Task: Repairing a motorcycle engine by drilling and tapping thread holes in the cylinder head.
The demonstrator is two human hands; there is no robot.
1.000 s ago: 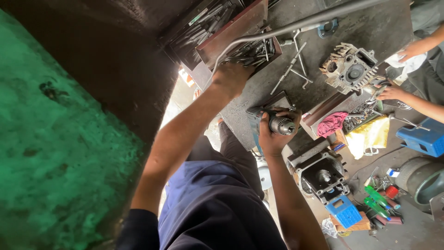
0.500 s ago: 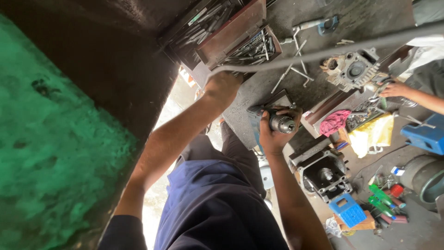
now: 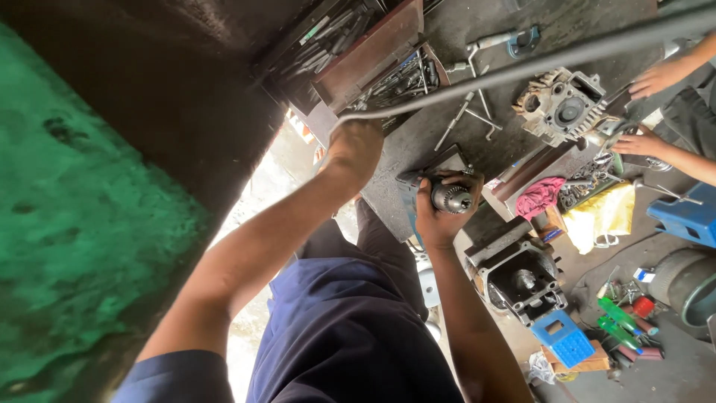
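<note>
Nearest, at 6 o'clock: dark blue clothing and both forearms reaching up into view. Right hand [image 3: 440, 220] at centre, grip clamped round a drill [image 3: 451, 198], chuck end showing between thumb and fingers. At 10 o'clock from it, left hand [image 3: 356, 148], grip closed on the near end of a long grey rod [image 3: 537, 63] that runs off toward 2 o'clock. At 4 o'clock from the drill, an open engine casing [image 3: 522, 280] on the floor [image 3: 418, 149]; at 3 o'clock, a red rag [image 3: 537, 198]. Farther, at 12 o'clock, an open toolbox [image 3: 373, 52]; at 2 o'clock, a cylinder head [image 3: 563, 108] just under the rod, with a co-worker's hand [image 3: 634, 142] beside it.

Judged step: rod and drill both in hand, held apart, not yet joined or applied. Next move calls for a firm hold on the rod, since its far end passes close over the co-worker's hand.
</note>
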